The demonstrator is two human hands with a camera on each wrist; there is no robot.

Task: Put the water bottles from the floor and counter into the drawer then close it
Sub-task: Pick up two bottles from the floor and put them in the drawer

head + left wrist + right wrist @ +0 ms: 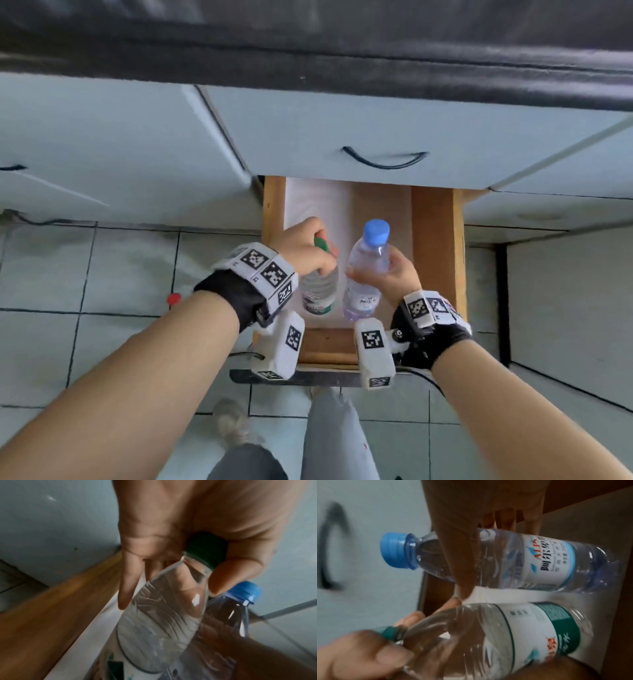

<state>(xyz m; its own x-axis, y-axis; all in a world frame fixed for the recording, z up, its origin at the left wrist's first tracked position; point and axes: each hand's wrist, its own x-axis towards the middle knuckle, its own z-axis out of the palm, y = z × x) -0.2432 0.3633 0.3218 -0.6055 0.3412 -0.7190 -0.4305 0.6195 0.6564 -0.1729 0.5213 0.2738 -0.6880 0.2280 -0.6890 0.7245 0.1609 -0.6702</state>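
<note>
Head view shows both hands over the open drawer [433, 246]. The left hand [305, 248] curls its fingers round the neck and cap of the green-capped bottle [318, 291]; the right hand [394, 274] wraps the middle of the blue-capped bottle [366, 270], at three o'clock of the green one, just beside it. Both bottles hang upright above the drawer's white liner [308, 202], and whether either touches it I cannot tell. At nine o'clock, a red-capped thing [174, 298] lies on the floor tiles, too blurred to name. By my reckoning, two bottles remain to be released, any others fetched, then the drawer pushed shut.
</note>
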